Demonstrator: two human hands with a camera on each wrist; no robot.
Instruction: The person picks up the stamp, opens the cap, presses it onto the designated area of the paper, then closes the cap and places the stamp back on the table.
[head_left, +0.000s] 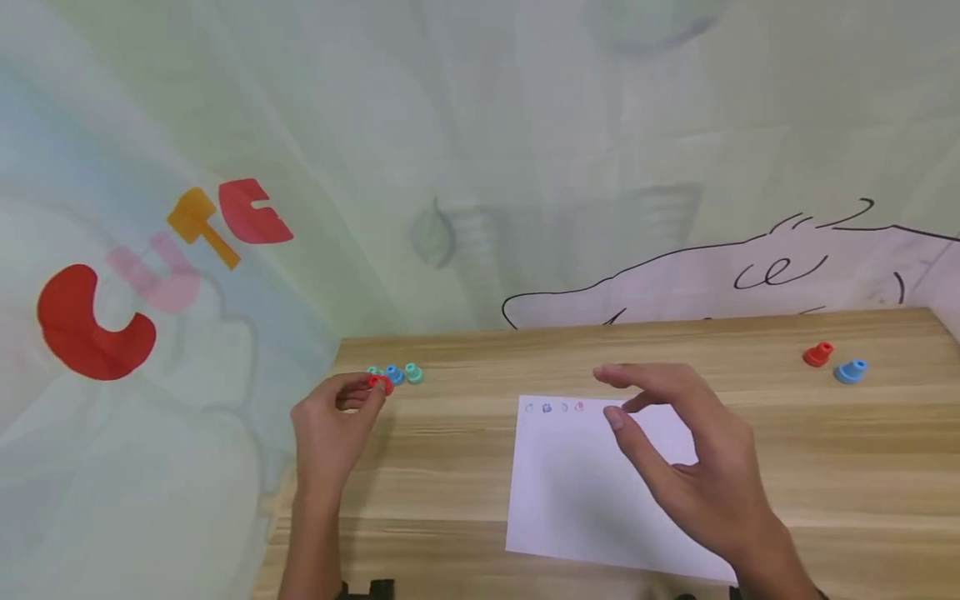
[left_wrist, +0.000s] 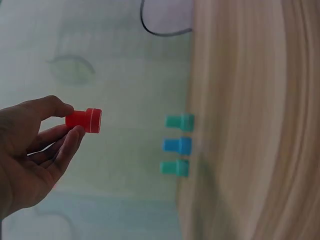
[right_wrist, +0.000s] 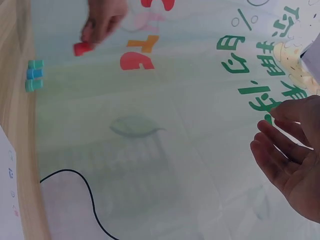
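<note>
My left hand [head_left: 330, 429] pinches a small red stamp [left_wrist: 84, 120] between thumb and fingertips, raised above the left part of the table. Just beyond it in the head view, a blue stamp [left_wrist: 178, 145] stands between two green stamps, one [left_wrist: 180, 121] on either side. A white sheet of paper [head_left: 566, 492] bears a short row of small printed marks [head_left: 555, 407] along its top edge. Over the paper's right side hovers my right hand [head_left: 705, 467], holding nothing, its thumb and fingers apart and loosely bent.
At the back right of the wooden table [head_left: 450, 475] stand another red stamp [head_left: 817, 354] and another blue stamp [head_left: 851, 372]. A printed cloth [head_left: 480, 150] with letters and line drawings hangs behind the table and along its left side.
</note>
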